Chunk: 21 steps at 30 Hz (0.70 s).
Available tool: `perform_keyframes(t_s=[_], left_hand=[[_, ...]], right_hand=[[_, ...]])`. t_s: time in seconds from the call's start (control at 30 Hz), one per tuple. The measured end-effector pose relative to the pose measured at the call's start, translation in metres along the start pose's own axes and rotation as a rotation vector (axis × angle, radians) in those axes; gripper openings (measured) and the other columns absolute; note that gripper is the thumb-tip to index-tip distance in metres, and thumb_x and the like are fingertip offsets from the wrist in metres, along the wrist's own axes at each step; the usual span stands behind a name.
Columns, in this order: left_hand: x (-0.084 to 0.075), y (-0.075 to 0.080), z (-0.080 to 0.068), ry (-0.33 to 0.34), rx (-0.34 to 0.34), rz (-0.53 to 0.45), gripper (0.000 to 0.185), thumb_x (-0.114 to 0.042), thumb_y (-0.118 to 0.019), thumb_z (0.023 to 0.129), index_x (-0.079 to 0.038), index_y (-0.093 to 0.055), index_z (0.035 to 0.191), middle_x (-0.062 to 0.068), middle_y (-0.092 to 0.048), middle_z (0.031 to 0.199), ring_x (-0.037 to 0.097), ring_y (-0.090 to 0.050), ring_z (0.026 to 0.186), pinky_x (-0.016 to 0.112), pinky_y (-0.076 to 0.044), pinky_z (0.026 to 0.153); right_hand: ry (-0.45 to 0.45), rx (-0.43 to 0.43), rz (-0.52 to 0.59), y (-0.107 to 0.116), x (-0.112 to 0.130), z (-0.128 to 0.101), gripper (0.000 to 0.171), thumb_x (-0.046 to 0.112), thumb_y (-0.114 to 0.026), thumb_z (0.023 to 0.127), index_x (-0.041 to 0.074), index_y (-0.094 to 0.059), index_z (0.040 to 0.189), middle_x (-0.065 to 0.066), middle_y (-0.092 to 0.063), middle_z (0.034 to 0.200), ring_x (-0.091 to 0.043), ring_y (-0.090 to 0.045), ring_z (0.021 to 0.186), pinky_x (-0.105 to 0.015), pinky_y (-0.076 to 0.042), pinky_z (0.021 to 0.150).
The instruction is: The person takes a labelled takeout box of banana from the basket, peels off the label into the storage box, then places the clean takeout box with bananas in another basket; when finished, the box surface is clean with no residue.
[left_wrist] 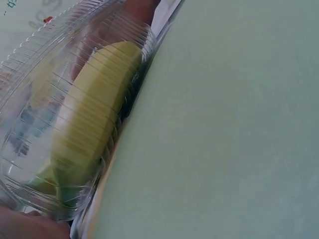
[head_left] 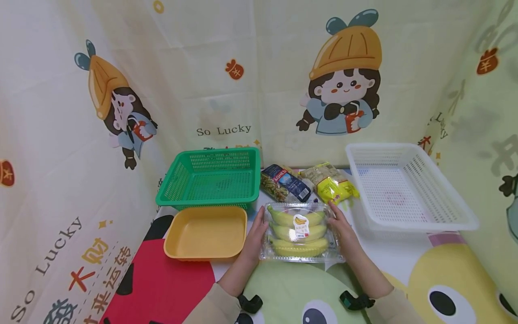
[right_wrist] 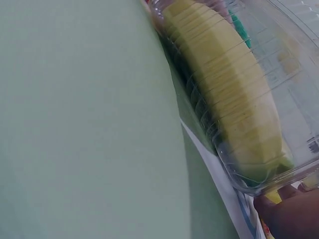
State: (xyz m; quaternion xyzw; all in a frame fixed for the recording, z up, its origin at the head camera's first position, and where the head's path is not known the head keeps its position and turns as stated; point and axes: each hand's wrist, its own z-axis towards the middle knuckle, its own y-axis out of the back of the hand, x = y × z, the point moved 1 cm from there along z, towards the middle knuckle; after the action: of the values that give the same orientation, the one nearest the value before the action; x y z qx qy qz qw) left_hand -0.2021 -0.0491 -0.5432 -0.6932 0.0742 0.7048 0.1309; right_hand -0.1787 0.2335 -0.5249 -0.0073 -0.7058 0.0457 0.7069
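A clear plastic clamshell box with three bananas and a white label is held between both hands near the table's middle. My left hand grips its left end, and my right hand grips the right end. In the left wrist view, a banana shows through the ribbed wall, with part of the left hand at the lower corner. The right wrist view shows right-hand fingers at the box's end, close under the rim. The other fingers are largely hidden by the box.
A green basket stands at the back left, with a yellow-orange tray in front of it. Behind the box lie a dark blue packet marked AGNESI and a yellow bag. A white basket stands at the right. Printed cloth walls surround the table.
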Motion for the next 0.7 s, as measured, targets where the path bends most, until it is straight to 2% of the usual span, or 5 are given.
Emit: perform_keyframes(t_s=[0.2, 0.3, 0.47, 0.6, 0.7], left_hand=[[0.0, -0.001, 0.0, 0.0, -0.013, -0.007, 0.061, -0.03, -0.038, 0.105, -0.017, -0.014, 0.16, 0.003, -0.011, 0.168, 0.023, -0.004, 0.155, 0.048, -0.004, 0.125], [0.0, 0.0, -0.001, 0.003, -0.017, -0.024, 0.062, -0.029, -0.039, 0.105, -0.015, -0.014, 0.16, 0.005, -0.011, 0.168, 0.025, -0.004, 0.155, 0.047, -0.005, 0.125], [0.0, 0.0, -0.001, 0.017, -0.021, -0.038, 0.062, -0.029, -0.039, 0.105, -0.015, -0.015, 0.16, 0.005, -0.011, 0.168, 0.024, -0.004, 0.155, 0.046, -0.005, 0.126], [0.0, 0.0, 0.0, 0.016, -0.015, -0.038, 0.061, -0.028, -0.039, 0.105, -0.014, -0.014, 0.16, 0.005, -0.01, 0.168, 0.024, -0.003, 0.155, 0.047, -0.004, 0.125], [0.001, 0.0, 0.001, 0.01, -0.009, -0.038, 0.062, -0.027, -0.039, 0.105, -0.014, -0.013, 0.16, 0.006, -0.009, 0.168, 0.024, -0.003, 0.155, 0.047, -0.004, 0.125]], right_hand=[[-0.002, -0.01, -0.143, 0.011, -0.001, 0.0, 0.057, 0.026, -0.034, 0.107, 0.013, -0.016, 0.159, -0.007, -0.01, 0.167, -0.032, 0.0, 0.154, -0.06, -0.002, 0.122], [-0.033, -0.024, -0.192, 0.02, 0.0, 0.001, 0.055, 0.031, -0.032, 0.107, 0.013, -0.02, 0.158, -0.009, -0.022, 0.162, -0.029, -0.02, 0.148, -0.051, -0.022, 0.12], [-0.084, -0.029, -0.121, 0.031, 0.005, 0.001, 0.054, 0.03, -0.034, 0.107, 0.009, -0.022, 0.156, -0.006, -0.039, 0.134, -0.011, -0.045, 0.107, -0.02, -0.047, 0.087], [-0.023, -0.044, -0.161, 0.033, 0.009, -0.001, 0.051, 0.024, -0.038, 0.107, 0.003, -0.028, 0.152, -0.008, -0.043, 0.126, -0.006, -0.05, 0.096, -0.018, -0.05, 0.08], [0.052, -0.081, -0.28, 0.031, 0.014, -0.004, 0.048, 0.021, -0.043, 0.106, 0.001, -0.036, 0.149, -0.014, -0.047, 0.13, -0.001, -0.053, 0.097, -0.019, -0.051, 0.08]])
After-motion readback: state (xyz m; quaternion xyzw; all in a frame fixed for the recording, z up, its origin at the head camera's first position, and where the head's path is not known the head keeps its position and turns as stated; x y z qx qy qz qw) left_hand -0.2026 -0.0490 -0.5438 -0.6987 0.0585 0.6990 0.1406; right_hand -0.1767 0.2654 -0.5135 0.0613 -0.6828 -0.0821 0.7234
